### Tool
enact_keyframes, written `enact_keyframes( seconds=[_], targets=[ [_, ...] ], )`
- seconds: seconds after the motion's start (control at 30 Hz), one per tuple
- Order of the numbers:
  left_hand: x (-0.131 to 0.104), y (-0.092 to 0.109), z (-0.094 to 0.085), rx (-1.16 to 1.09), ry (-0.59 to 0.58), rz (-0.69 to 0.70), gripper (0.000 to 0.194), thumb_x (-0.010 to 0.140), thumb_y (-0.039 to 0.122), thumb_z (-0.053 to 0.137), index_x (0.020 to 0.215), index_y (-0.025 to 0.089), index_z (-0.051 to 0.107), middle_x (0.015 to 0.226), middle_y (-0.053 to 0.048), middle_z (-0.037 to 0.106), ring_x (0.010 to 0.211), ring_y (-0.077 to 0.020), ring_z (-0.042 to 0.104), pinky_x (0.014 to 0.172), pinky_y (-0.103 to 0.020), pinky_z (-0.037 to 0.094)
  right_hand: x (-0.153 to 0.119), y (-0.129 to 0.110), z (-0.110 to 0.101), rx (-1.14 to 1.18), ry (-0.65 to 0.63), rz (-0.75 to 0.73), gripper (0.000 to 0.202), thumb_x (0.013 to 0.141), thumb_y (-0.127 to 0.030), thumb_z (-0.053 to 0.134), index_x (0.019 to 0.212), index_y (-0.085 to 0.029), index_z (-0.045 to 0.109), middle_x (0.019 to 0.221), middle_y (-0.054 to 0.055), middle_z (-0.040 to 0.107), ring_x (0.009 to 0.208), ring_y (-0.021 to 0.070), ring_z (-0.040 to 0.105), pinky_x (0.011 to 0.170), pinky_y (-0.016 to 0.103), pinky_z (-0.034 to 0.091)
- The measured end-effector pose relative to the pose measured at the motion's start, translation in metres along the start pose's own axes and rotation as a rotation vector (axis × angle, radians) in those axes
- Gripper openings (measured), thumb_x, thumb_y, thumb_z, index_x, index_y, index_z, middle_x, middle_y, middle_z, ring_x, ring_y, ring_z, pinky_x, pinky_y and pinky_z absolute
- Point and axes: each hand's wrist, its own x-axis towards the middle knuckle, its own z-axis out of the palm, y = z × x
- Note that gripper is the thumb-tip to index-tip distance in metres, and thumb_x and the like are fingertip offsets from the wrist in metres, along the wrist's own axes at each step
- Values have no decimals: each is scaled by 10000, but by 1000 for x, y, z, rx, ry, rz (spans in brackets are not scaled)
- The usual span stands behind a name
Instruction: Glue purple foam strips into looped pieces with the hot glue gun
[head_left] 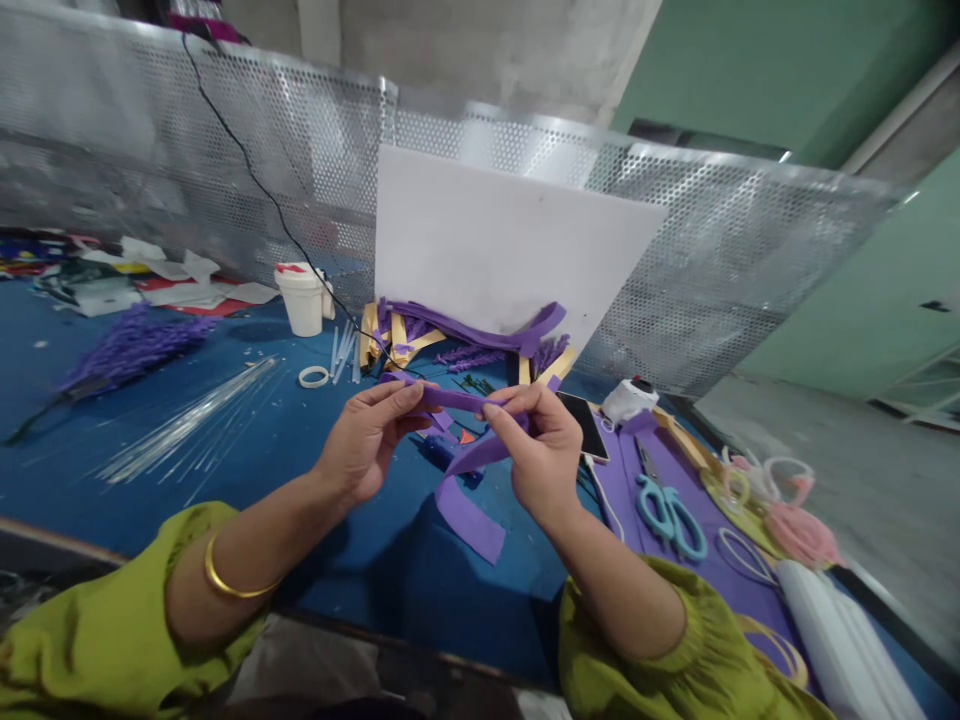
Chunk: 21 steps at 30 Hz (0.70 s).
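Note:
A long purple fabric strip is stretched between my two hands above the blue table. My left hand pinches it between thumb and fingers. My right hand grips it a short way to the right, and its loose end curls down below. Under the strip, partly hidden, lies a dark blue glue gun with an orange part near its top. Beyond my hands, more purple strips and gold-coloured pieces lie against a white board.
Light blue scissors and a phone with a white cable lie at right. A white cup, tape roll, thin wires and purple flower sprigs stand or lie at left. A black cord hangs over the perforated metal screen.

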Motion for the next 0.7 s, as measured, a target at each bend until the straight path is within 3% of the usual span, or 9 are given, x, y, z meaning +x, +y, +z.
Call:
enact_keyframes(
  seconds=[0.13, 0.3, 0.5, 0.7],
  targets=[
    [0, -2, 2, -134, 33, -94, 182, 660, 241, 890, 775, 149, 783, 762, -22, 755, 710, -124, 699, 651, -194, 569, -1, 2, 2, 31, 4, 25, 211, 782, -166, 743, 666, -214, 573, 749, -17, 698, 658, 138, 639, 624, 282, 470],
    [2, -3, 3, -187, 53, -129, 61, 748, 156, 819, 755, 135, 762, 727, -18, 744, 673, -109, 695, 684, -192, 587, -1, 5, 3, 76, -7, 63, 205, 778, -160, 747, 664, -214, 585, 735, -23, 694, 667, 135, 637, 631, 277, 465],
    [6, -5, 3, -189, 75, -215, 45, 820, 171, 767, 785, 147, 752, 756, -31, 753, 689, -128, 708, 652, -214, 588, -2, 11, 5, 116, 8, 126, 207, 766, -179, 758, 657, -209, 586, 739, -21, 690, 677, 138, 639, 649, 282, 469],
    [0, -6, 4, -111, -10, -153, 295, 682, 276, 895, 917, 131, 789, 869, -61, 779, 808, -159, 720, 749, -246, 579, -8, 8, 9, 5, 26, 75, 211, 778, -227, 755, 661, -215, 579, 768, 3, 710, 687, 150, 634, 655, 297, 492]
  ],
)
